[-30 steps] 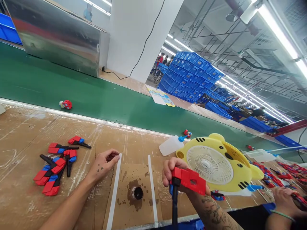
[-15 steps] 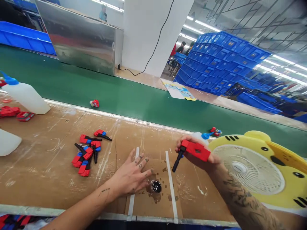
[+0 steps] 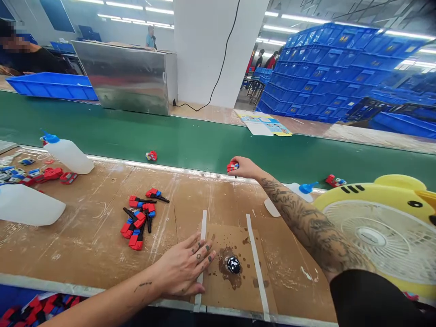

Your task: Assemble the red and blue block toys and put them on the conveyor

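Right hand [image 3: 245, 167]: fingers clamped on a red-and-blue piece [image 3: 232, 167] at the worktop's [image 3: 98, 245] far edge, beside the green belt [image 3: 190, 141]; contact below cannot be determined. Left hand [image 3: 185, 267]: palm down, fingers slightly apart, gripping nothing, across the left tape strip [image 3: 203, 226] toward the worktop's near edge. Step in hand, by judgement: positioning the piece at the belt. Release calls for support beneath, then parting the fingers.
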A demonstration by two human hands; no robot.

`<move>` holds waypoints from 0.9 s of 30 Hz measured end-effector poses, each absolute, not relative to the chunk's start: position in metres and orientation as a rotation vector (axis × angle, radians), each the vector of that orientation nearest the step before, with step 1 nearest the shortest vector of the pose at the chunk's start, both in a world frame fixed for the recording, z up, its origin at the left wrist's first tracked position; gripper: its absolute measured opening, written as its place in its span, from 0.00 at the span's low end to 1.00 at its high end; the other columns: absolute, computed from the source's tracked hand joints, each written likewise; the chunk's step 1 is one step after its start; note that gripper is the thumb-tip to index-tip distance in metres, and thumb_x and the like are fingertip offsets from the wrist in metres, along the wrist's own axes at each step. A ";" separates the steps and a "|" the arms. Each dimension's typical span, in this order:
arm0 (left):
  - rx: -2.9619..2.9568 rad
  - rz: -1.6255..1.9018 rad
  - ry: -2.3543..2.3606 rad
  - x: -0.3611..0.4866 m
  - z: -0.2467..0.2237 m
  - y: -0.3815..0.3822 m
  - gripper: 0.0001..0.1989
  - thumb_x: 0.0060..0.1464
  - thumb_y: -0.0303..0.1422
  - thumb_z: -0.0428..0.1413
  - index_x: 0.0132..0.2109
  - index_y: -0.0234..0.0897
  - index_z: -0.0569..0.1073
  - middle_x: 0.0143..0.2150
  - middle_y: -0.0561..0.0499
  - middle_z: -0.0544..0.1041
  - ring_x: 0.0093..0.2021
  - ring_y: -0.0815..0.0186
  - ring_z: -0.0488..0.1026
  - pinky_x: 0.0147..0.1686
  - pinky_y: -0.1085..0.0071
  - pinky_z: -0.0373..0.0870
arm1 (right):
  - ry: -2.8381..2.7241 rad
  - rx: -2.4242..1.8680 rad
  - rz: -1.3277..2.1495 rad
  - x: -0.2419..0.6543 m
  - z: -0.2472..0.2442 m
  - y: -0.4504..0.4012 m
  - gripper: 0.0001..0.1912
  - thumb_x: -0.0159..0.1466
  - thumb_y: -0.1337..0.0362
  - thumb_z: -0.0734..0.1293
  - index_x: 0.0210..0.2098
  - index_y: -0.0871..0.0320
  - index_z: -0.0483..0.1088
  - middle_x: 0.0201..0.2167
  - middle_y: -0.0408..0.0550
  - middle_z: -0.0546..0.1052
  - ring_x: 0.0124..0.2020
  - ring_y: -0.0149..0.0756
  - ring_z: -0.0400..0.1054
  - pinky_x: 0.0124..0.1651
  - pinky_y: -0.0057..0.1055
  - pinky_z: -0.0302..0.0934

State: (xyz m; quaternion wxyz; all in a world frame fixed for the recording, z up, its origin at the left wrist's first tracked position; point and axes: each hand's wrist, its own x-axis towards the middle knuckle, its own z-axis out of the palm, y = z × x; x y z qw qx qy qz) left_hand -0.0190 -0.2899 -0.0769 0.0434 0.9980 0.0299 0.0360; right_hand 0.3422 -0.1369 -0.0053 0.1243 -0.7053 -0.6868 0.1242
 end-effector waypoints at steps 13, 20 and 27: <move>1.045 0.707 0.549 -0.041 -0.065 -0.291 0.43 0.62 0.58 0.23 0.70 0.38 0.56 0.69 0.38 0.62 0.66 0.49 0.63 0.64 0.46 0.60 | -2.411 -2.277 0.006 0.335 -0.048 -0.060 0.26 0.54 0.67 0.72 0.51 0.64 0.68 0.51 0.63 0.68 0.50 0.53 0.64 0.49 0.39 0.61; 0.740 0.734 0.546 -0.034 -0.055 -0.297 0.43 0.60 0.60 0.25 0.67 0.41 0.61 0.69 0.42 0.62 0.68 0.48 0.59 0.65 0.43 0.56 | -2.613 -2.280 0.055 0.330 -0.060 -0.045 0.23 0.50 0.69 0.74 0.46 0.64 0.74 0.48 0.63 0.72 0.49 0.55 0.67 0.46 0.39 0.64; 0.735 0.730 0.487 -0.031 -0.047 -0.304 0.43 0.59 0.59 0.23 0.66 0.42 0.62 0.68 0.43 0.64 0.67 0.49 0.62 0.65 0.45 0.57 | -2.638 -2.319 0.116 0.338 -0.060 -0.038 0.20 0.48 0.70 0.76 0.41 0.64 0.77 0.46 0.62 0.75 0.46 0.53 0.72 0.44 0.37 0.66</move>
